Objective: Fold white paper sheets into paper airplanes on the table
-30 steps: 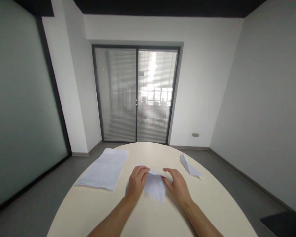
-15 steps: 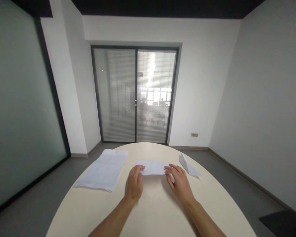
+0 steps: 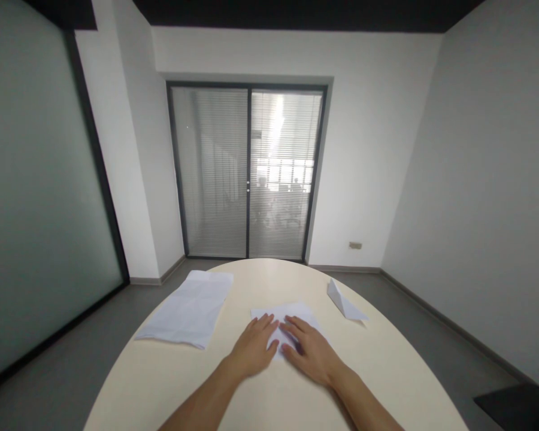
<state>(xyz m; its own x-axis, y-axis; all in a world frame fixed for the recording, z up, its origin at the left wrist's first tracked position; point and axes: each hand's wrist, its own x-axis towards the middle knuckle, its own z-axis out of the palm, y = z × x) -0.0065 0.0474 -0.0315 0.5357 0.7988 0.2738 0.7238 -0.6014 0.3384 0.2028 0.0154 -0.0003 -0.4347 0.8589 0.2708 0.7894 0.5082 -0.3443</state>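
A white sheet of paper lies on the table in front of me, partly covered by both hands. My left hand rests on its left part with fingers stretched forward. From the right, my right hand lies on the same paper, fingers spread, thumb near the left thumb. The fingertips of the two hands almost meet over the middle of the sheet. Neither hand grips anything. The paper's near part is mostly hidden under the hands.
On the left of the round cream table lies a stack of white paper. A folded white paper piece stands near the right edge. Beyond are a glass door with blinds and a wall socket.
The paper was held at its two sides, its near edge raised; now it is turned and flat. Both hands have moved inward and nearer to me, and their fingers have spread over it.
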